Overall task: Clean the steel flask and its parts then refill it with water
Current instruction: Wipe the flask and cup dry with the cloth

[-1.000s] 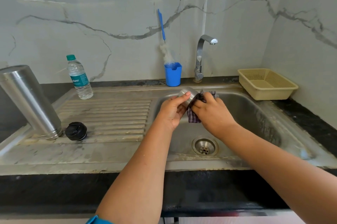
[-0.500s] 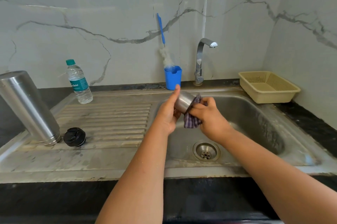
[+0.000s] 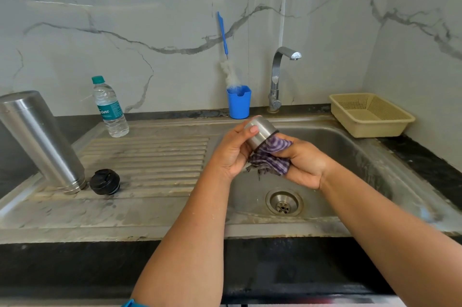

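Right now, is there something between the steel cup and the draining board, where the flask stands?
Nothing visible blocks that way. The left hand holds the steel cup over the sink; the ribbed draining board is bare between it and the flask and black stopper.

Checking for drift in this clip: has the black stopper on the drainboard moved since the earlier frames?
No. The black stopper sits at the foot of the steel flask on the drainboard, as before.

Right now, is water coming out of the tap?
No, the tap has no stream under its spout, and the left hand holds the steel cup away from it.
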Available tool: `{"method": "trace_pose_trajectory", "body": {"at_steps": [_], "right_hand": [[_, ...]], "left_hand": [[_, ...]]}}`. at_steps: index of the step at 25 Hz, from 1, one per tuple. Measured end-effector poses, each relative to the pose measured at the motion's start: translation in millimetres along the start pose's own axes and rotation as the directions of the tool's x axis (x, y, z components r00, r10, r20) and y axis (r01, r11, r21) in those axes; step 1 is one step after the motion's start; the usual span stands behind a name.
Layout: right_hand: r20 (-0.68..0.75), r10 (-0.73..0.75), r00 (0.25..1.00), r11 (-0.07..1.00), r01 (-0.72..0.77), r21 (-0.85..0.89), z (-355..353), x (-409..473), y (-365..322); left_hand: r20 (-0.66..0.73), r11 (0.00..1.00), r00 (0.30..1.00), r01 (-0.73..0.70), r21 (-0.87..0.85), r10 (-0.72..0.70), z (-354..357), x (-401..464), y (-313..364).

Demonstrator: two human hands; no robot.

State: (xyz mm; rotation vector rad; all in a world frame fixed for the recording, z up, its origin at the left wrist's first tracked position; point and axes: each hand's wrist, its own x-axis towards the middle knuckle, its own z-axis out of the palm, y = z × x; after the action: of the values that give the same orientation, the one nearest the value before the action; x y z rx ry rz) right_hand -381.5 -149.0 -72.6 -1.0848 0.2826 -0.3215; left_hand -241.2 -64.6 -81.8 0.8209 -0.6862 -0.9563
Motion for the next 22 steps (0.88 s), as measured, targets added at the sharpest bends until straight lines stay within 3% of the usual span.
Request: {"method": "trace_pose_trajectory", "body": {"at_steps": [2,3,4,5,6,7,8,9,10,11,12,13,14,15,16,17,18,20,22], "right_hand": [[-0.052,-0.091,0.994,0.989,0.084,-0.118,-0.7,4.0,8.7],[-0.081,-0.187,0.979,0.946,0.158,-0.282,-0.6,6.5,13.0],[-0.063,-0.331,0.941,0.819,0.254,-0.515,-3.7,10.4,15.1],[0.045,-0.487,0.873,0.530,0.336,-0.779,-8.6,14.3,15.4],[0.239,-0.566,0.789,0.112,0.360,-0.926,-13.5,16.8,13.4],[0.452,-0.550,0.702,-0.296,0.342,-0.892,-21.0,20.8,10.0],[0.604,-0.455,0.654,-0.577,0.300,-0.759,-26.4,23.3,5.5],[0.661,-0.369,0.653,-0.717,0.253,-0.650,-29.9,25.2,5.4],[0.665,-0.345,0.663,-0.754,0.226,-0.617,-29.6,25.6,7.6],[0.621,-0.376,0.687,-0.701,0.227,-0.676,-27.0,26.0,10.5],[0.526,-0.443,0.726,-0.536,0.256,-0.804,-20.1,23.9,13.4],[0.375,-0.491,0.786,-0.242,0.291,-0.926,-11.2,19.7,14.5],[0.165,-0.435,0.885,0.208,0.278,-0.938,-5.1,16.4,12.0],[0.023,-0.244,0.969,0.647,0.181,-0.740,-3.3,12.8,7.9],[-0.033,-0.043,0.999,0.920,0.026,-0.391,-5.8,8.9,2.9],[-0.027,0.075,0.997,0.994,-0.077,-0.082,-8.4,3.6,-1.6],[-0.023,0.112,0.993,0.991,-0.110,0.073,-11.4,-0.8,-3.2],[-0.011,0.103,0.995,0.989,-0.101,0.107,-12.4,-5.9,-4.6],[-0.065,0.022,0.998,0.998,-0.025,-0.050,-11.4,-3.8,-4.7]], "left_hand": [[-0.058,0.999,0.998,0.007,0.041,-0.005,3.3,-0.1,-1.6],[-0.113,0.997,0.994,0.022,0.070,-0.014,5.1,-0.1,-1.5],[-0.159,0.995,0.987,0.047,0.089,-0.033,6.3,0.2,0.1],[-0.186,0.992,0.981,0.073,0.098,-0.054,6.7,0.0,2.8],[-0.206,0.989,0.976,0.099,0.112,-0.074,5.1,0.0,5.8],[-0.227,0.982,0.970,0.122,0.142,-0.088,2.8,0.1,8.7],[-0.250,0.975,0.964,0.138,0.176,-0.092,-0.1,0.2,10.5],[-0.265,0.967,0.960,0.146,0.209,-0.088,-3.1,0.8,9.8],[-0.263,0.964,0.962,0.140,0.227,-0.078,-4.5,1.5,7.9],[-0.251,0.966,0.966,0.119,0.228,-0.060,-4.3,2.3,6.3],[-0.233,0.974,0.972,0.089,0.208,-0.040,-3.2,2.4,5.7],[-0.209,0.982,0.978,0.055,0.183,-0.016,-3.2,2.4,4.6],[-0.180,0.987,0.984,0.026,0.159,0.003,-4.2,2.7,3.6],[-0.142,0.989,0.990,0.009,0.144,0.012,-5.4,1.9,2.4],[-0.098,0.991,0.995,0.004,0.136,0.010,-6.2,0.8,1.6],[-0.047,0.991,0.999,0.003,0.133,0.003,-6.6,-0.2,1.1],[-0.005,0.991,1.000,0.009,0.134,-0.009,-7.8,-0.8,0.8],[0.013,0.986,0.999,0.033,0.164,-0.035,-10.2,1.9,1.9],[-0.093,0.969,0.992,0.102,0.227,-0.083,-10.1,3.4,4.5]]}}
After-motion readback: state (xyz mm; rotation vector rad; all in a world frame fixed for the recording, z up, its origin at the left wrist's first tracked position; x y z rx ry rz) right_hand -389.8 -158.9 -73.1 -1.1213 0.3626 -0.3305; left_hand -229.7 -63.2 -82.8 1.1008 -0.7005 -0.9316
